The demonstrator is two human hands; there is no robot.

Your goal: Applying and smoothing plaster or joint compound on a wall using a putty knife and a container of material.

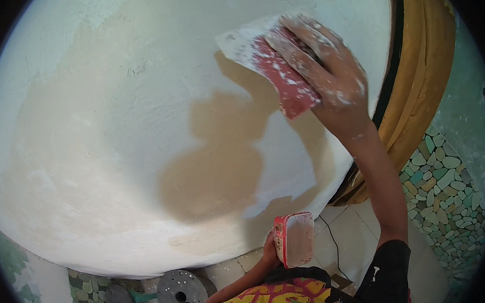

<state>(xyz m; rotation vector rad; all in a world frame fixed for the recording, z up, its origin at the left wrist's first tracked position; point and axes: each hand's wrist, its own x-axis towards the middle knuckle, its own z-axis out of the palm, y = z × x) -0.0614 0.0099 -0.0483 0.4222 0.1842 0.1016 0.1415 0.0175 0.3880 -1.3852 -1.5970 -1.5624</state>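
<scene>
Yellow, red and green patterned shirt cloth (278, 301) lies closest, far below the right fingers, beside a loose black sleeve (385, 277) with a white smear on it. From that sleeve the bare right hand (336, 74) reaches up, its fingers and knuckles streaked with white. They are stretched long and clamped on a thin, bendy red sheet (293, 91) — a dark gap shows between two of them, and the thumb is hidden. The sheet spreads below and to the left of these fingers, its upper left part coated white, its lower corner bare red. Behind the fingers stands a broad, pale, cream-and-white wall (89, 114); I cannot tell how much of the sheet's edge touches it. Shadows fall on the wall below the fingers.

Well below the right fingers, the left hand (270, 253) is closed around the side of a small rectangular red-rimmed tub (280, 237), whitish inside. Most of its fingers are behind the tub — how they are spread I cannot tell.

Right of the right fingers hangs a golden-brown fabric curtain (424, 79), and farther down that side lies green and grey pebble mosaic (451, 186). Left of the left fingers, low down, sits a grey round disc (176, 283) with a dark central hole.
</scene>
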